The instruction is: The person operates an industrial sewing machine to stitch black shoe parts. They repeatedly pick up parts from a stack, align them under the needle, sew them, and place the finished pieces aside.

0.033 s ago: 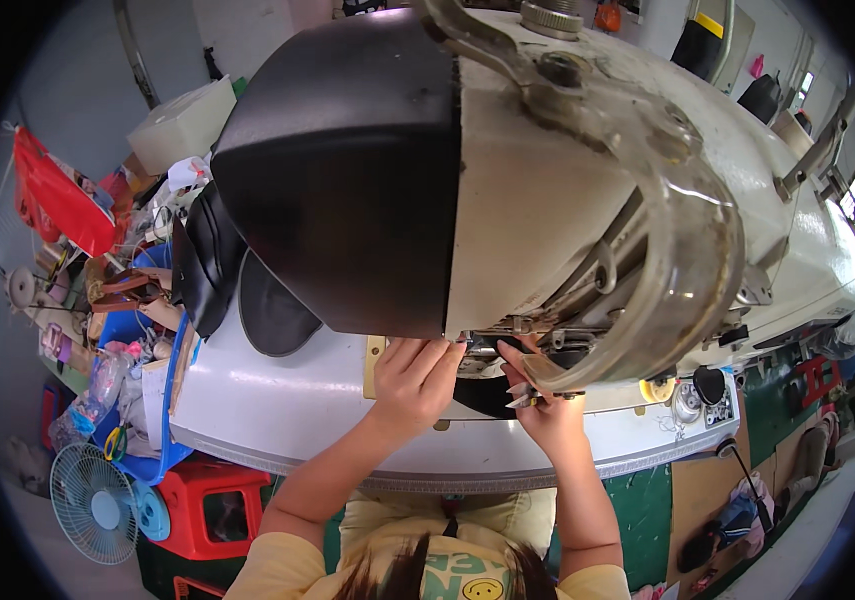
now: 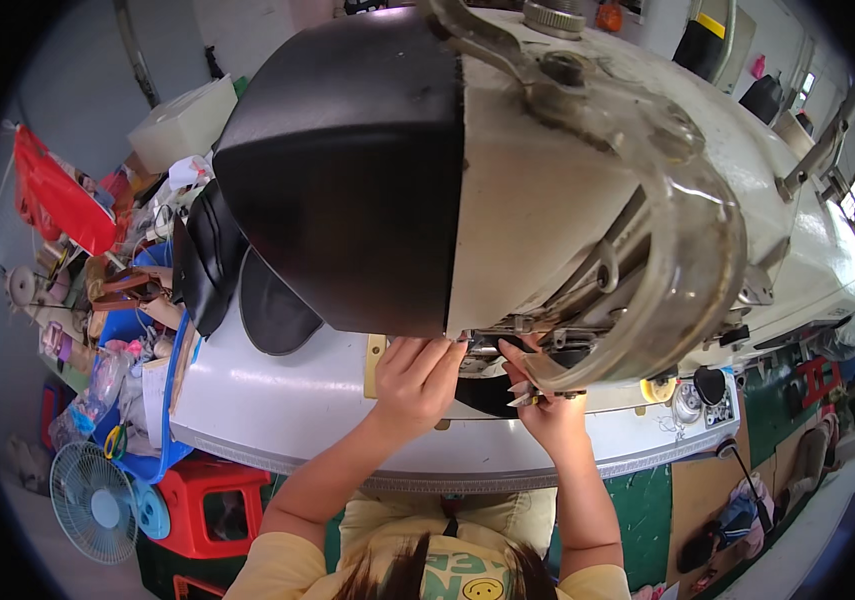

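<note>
**Both hands under the head of the sewing machine**

Your left hand (image 2: 417, 378) sits at the centre of the frame, just below the big sewing machine head (image 2: 507, 190) that fills the upper middle. Its fingers are curled together and pressed down on a black piece of material (image 2: 482, 392) that lies on the white table (image 2: 287, 390); the fingertips reach right up to the machine's lower edge, so you cannot see whether they grip anything.

Your right hand (image 2: 545, 410) is just right of it, close but apart. Its thumb and forefinger are pinched together at the edge of the black piece, where small pale points show between the fingers; what they are is too small to tell. The index finger points up toward the metal parts (image 2: 537, 335) under the machine head, directly beneath the curved clear guard (image 2: 687, 260).

The black piece lies between your two hands, half hidden by them and by the machine.

At left centre, more black cut pieces (image 2: 247, 290) rest on the table. Further left, a blue bin (image 2: 152, 420) holds mixed clutter, with a red bag (image 2: 57, 200) in the upper left. In the lower left stand a small fan (image 2: 92, 500) and a red stool (image 2: 212, 510). Right of your hand, near the table's edge, sits a yellow tape roll (image 2: 659, 388).
</note>
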The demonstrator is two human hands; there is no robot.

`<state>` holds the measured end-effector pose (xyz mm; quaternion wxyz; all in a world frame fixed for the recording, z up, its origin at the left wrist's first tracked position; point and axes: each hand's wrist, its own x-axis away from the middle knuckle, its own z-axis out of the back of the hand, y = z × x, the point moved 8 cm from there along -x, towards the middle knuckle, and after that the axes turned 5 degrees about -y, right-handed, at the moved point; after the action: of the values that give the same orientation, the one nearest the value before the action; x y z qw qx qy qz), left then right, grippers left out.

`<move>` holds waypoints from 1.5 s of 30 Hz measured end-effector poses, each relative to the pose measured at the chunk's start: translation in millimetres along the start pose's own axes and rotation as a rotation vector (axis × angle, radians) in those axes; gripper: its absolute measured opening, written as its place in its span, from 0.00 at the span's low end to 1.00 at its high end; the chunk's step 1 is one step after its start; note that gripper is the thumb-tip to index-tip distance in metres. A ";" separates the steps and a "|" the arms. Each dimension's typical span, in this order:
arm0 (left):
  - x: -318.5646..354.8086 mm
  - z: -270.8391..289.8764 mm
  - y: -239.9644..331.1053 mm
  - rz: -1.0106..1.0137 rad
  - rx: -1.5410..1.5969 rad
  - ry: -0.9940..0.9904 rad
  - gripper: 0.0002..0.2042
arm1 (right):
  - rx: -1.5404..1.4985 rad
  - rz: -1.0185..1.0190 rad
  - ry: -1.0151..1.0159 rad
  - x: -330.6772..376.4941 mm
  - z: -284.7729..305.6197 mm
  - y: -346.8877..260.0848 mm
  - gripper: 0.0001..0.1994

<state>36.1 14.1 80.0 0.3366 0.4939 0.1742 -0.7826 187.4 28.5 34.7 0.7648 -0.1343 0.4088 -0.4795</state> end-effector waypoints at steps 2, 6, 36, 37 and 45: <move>0.7 0.0 1.4 0.020 -0.007 -0.009 0.07 | -0.023 -0.019 -0.027 0.0 -2.9 10.1 0.23; 15.1 0.0 -7.4 0.131 0.196 0.008 0.10 | -0.023 0.019 -0.026 -5.8 0.9 14.3 0.23; 154.7 -21.1 -80.1 1.179 1.597 0.031 0.25 | 0.074 0.294 -0.005 29.2 -3.3 -47.6 0.25; 152.7 -20.9 -81.5 1.179 1.606 0.023 0.24 | 0.076 0.288 0.004 29.0 -4.2 -47.0 0.26; 136.6 -11.0 -72.8 1.087 1.472 0.033 0.22 | 0.081 0.225 0.029 27.9 -4.5 -31.5 0.27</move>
<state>-46.5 24.2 -51.0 0.2565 0.6090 -0.6203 -0.4226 170.1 -10.1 36.8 0.8127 -0.0496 0.4124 -0.4085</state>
